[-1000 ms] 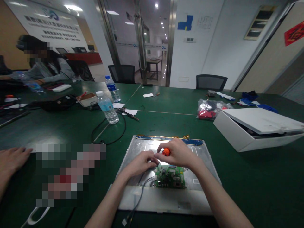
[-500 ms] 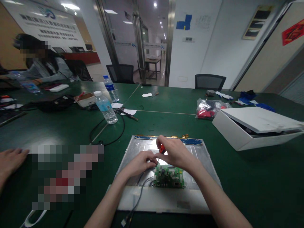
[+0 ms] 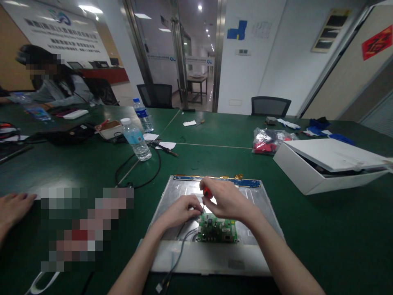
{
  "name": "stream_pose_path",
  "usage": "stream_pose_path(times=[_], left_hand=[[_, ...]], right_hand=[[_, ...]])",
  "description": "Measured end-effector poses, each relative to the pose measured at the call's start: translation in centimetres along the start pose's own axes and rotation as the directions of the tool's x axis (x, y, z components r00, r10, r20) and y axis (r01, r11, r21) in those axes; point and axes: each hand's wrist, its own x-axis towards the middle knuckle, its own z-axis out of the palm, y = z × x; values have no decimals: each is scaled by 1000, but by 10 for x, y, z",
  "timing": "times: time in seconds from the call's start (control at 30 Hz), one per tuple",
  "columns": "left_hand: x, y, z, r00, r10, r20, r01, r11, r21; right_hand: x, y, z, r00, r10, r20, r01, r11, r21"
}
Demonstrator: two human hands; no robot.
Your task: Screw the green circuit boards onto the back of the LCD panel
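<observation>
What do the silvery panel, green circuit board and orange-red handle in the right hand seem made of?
Panel: probably sheet metal, fairly shiny, from its silver-grey surface and bright reflections.
Circuit board: likely coated resin laminate, judging by its green face and small mounted parts; gloss unclear.
Handle: perhaps plastic, from its solid colour; the right hand hides much of it.

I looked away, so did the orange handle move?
Yes: the orange handle in the right hand shifted slightly left, judged against the green board.
</observation>
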Motion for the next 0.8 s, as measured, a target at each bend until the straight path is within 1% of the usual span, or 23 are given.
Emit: stream_pose_path(times=[0.17,0.33,0.43,0.53,0.67,0.8], left_hand=[[0,4,-1,1000,-26,-17,26,1000,-9],[1,4,-1,1000,-19,3,19,1000,6],[1,0,0,1000,-18,9,18,1000,0],[1,-2,1,1000,-19,-20,19,1000,6],[1,0,1,999,-14,-30,15,1000,16],[1,4,0,1000,-8,-15,8,1000,19]], right_hand=[[2,-3,2,1000,1,11,0,998,-58],[-2,-5,-3,998,-51,38,50,999,4],[-1,-5,-2,999,-20,38,21,999,-24],[0,-5,-1,1000,3,25,-1,997,-73],[0,-3,-1,999,33,13,-31,993,-116],[-3,-1,-4,1000,-6,18,7,998,-60]])
